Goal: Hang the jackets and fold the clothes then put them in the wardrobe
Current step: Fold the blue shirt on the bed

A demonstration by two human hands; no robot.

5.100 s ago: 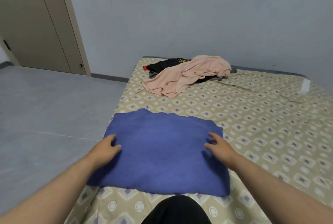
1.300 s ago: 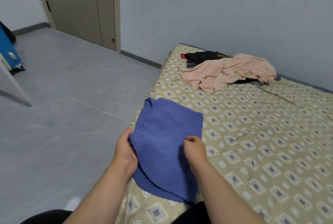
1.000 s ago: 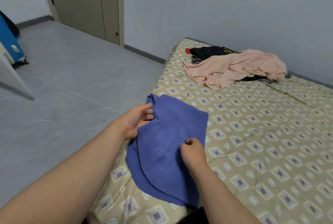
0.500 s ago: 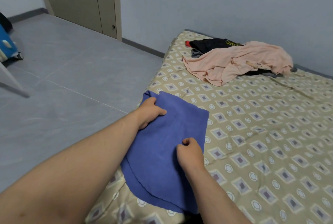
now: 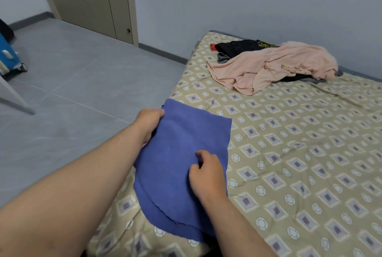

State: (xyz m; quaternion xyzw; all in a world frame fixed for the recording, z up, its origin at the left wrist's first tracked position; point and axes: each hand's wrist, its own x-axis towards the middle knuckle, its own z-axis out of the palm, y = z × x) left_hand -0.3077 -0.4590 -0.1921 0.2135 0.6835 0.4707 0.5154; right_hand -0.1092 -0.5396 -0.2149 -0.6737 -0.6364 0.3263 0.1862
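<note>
Blue folded garment (image 5: 182,161), frame centre, on bed (image 5: 310,153). Left hand (image 5: 149,124): grip curled round far-left corner. Right hand (image 5: 206,174): grip pinching near-right fabric.

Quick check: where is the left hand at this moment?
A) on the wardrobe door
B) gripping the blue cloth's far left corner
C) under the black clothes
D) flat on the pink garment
B: the left hand grips the far left corner of the blue cloth, while the right hand pinches its nearer part.
</note>
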